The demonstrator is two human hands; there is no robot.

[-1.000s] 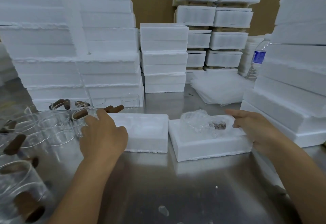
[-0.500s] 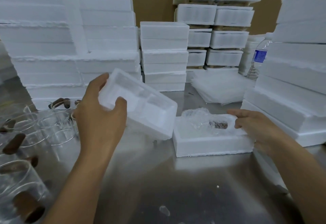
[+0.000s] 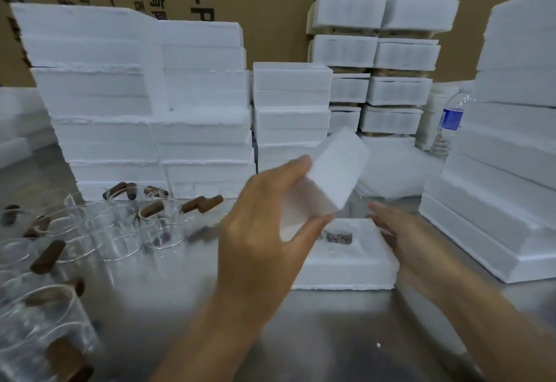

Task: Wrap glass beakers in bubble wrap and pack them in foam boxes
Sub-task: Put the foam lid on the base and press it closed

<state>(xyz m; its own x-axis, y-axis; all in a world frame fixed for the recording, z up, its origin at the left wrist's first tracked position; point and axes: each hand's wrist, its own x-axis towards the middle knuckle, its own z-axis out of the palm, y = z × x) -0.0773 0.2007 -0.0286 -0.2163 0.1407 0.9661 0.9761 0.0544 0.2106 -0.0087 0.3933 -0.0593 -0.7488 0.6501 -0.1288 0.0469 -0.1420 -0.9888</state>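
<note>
My left hand [image 3: 264, 231] grips a white foam lid [image 3: 328, 180], tilted on end in the air above the open foam box [image 3: 346, 270] on the steel table. Inside that box lies a bubble-wrapped beaker with a brown cork [image 3: 338, 237], mostly hidden behind the lid and my hand. My right hand [image 3: 400, 228] rests with straight fingers on the box's right rim. Several bare glass beakers with brown corks [image 3: 120, 231] stand at the left.
Stacks of white foam boxes rise at the back left [image 3: 135, 95], centre [image 3: 291, 110] and right [image 3: 511, 140]. A pile of bubble wrap sheets [image 3: 397, 171] lies behind the box. A water bottle [image 3: 448, 122] stands at the back right. Cardboard cartons [image 3: 270, 5] form the backdrop.
My left hand picked the foam lid up off the table, lifted it and carried it right, over the open box. My right hand stayed at the box's right edge.
</note>
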